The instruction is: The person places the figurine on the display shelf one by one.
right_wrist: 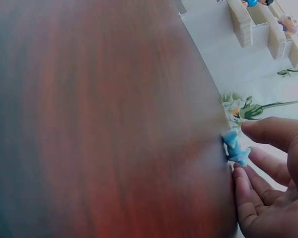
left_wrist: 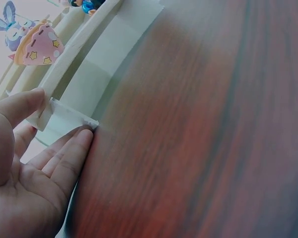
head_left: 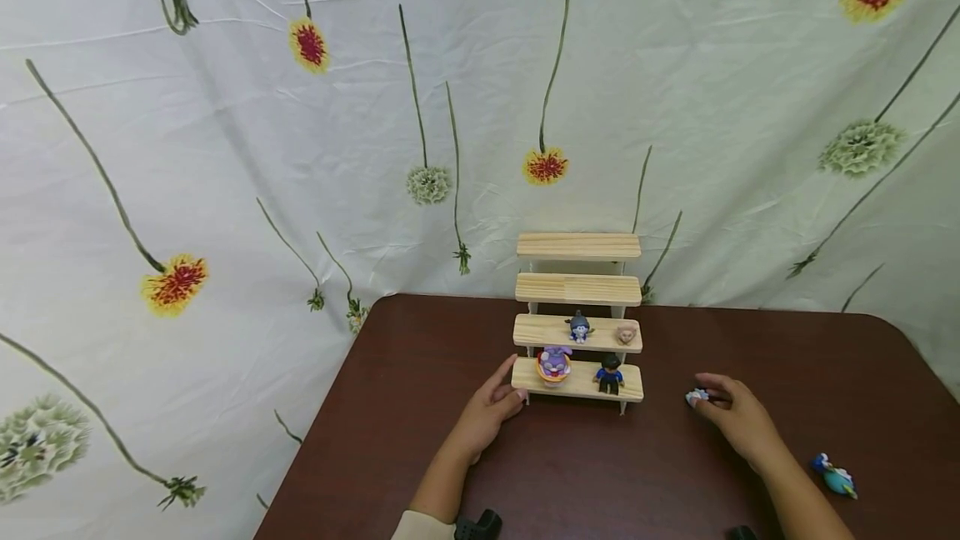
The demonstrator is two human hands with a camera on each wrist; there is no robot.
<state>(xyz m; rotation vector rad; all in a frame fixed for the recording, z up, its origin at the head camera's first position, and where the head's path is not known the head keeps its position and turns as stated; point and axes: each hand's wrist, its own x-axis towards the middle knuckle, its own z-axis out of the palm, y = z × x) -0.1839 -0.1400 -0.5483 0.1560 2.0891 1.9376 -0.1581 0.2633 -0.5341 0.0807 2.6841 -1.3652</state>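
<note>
In the head view a four-step wooden display stand (head_left: pixel 577 288) rises at the table's far side. My left hand (head_left: pixel 486 417) holds the left end of its lowest step; in the left wrist view the thumb lies on the wood and the other fingers are by the clear leg (left_wrist: pixel 74 113). My right hand (head_left: pixel 738 419), to the stand's right, has thumb and fingers around a small light-blue and white figurine (right_wrist: pixel 234 146) at the tabletop. The lowest step carries a purple rabbit-eared figure (head_left: pixel 554 363) and a black-haired toy figure in blue (head_left: pixel 609 375).
On the second step sit a dark-blue figurine (head_left: pixel 579 327) and a small pinkish head-shaped figure (head_left: pixel 626 333). A blue and teal toy (head_left: pixel 836 477) lies on the dark brown table (head_left: pixel 585 473), near my right forearm. A flower-printed white cloth (head_left: pixel 360 123) hangs behind.
</note>
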